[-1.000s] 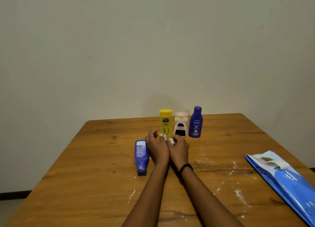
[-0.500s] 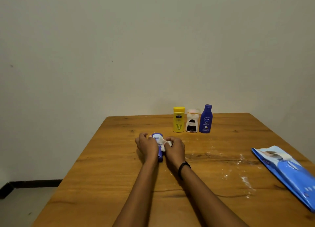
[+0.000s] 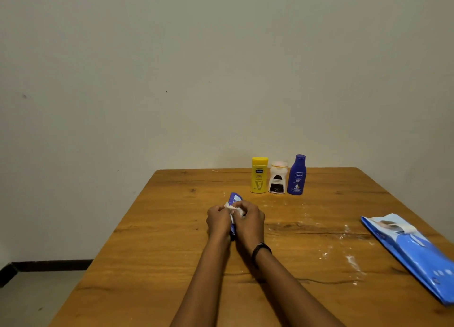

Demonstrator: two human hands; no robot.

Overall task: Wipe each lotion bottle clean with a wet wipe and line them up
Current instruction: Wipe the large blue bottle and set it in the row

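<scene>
Since the earlier frames, the blue lotion bottle [image 3: 235, 198] has gone from lying alone on the counter [image 3: 172, 228] to being enclosed by both hands, and the camera has swung left. The left hand [image 3: 218, 219] curls round the bottle's body to steady it. The right hand [image 3: 249, 222], with a dark wristband [image 3: 260, 249] at the wrist, grips a bunched white wet wipe [image 3: 237, 211] and presses it against the bottle's upper part. Only the bottle's far end and a strip between the hands show. Whether its near end rests on the counter cannot be told.

Three bottles stand upright in a close row near the far edge: a yellow Vaseline bottle [image 3: 259, 175], a white bottle [image 3: 277, 179] with a dark label, and a Nivea bottle [image 3: 297, 176]. They are probably the wiped ones, so this appears to be the last bottle.

Bare counter lies left of the yellow bottle and right of the Nivea bottle, so either end of the row could take the fourth bottle; the left end is nearer the hands. A blue wet-wipe pack [image 3: 412, 253] lies along the right edge, well apart from the work. White smears [image 3: 351, 261] mark the counter between the pack and the hands.
</scene>
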